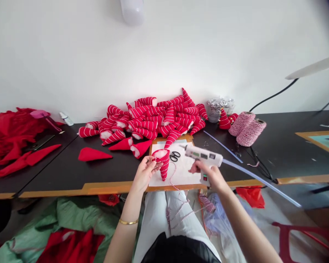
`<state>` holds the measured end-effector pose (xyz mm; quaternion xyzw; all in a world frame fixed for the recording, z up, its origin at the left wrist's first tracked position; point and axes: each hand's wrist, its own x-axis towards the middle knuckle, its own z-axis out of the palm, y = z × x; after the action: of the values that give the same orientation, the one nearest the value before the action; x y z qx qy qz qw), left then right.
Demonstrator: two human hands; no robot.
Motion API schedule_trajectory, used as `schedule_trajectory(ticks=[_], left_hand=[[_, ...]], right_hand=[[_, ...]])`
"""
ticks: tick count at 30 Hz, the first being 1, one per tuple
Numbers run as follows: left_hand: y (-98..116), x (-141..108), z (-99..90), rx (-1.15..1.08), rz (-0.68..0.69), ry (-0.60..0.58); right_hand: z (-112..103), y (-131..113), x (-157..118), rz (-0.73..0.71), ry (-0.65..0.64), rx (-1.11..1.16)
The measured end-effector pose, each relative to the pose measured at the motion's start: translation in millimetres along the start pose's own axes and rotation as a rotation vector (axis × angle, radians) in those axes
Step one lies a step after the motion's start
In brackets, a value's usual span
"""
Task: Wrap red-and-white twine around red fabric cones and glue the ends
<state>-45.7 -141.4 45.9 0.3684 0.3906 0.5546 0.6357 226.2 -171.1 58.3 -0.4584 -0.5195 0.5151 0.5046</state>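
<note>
My left hand pinches the rim of a red stuffed felt cone, its point down and its white filling showing at the top. Red-and-white twine trails from near the cone over the table edge to my lap. My right hand is wrapped round the handle of a white glue gun, nozzle toward the cone. A long clear glue stick sticks out of the gun's back. Black-handled scissors lie on a white sheet between my hands, partly under a striped cone.
Many twine-wrapped cones are heaped against the wall. Plain red cones and red fabric lie left. Twine spools, a loose glue stick and a lamp are right. A red stool stands below.
</note>
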Motion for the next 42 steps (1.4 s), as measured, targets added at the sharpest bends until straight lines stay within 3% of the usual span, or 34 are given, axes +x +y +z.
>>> schedule_trajectory(ticks=[4,10,21,42], left_hand=[[-0.2,-2.3,0.0,-0.001,-0.002,-0.025],[2.2,-5.9,2.3,-0.008,-0.004,-0.036],[-0.7,-4.8,2.5,-0.003,-0.005,-0.058],[-0.4,-4.7,6.6,0.029,-0.001,-0.059]], right_hand=[[44.8,-3.5,-20.2,-0.007,-0.155,-0.076],[65.1,2.6,-10.4,0.016,-0.184,-0.122],[64.4,11.7,-10.1,0.017,-0.18,-0.158],[61.6,7.1,-9.5,0.053,-0.183,-0.195]])
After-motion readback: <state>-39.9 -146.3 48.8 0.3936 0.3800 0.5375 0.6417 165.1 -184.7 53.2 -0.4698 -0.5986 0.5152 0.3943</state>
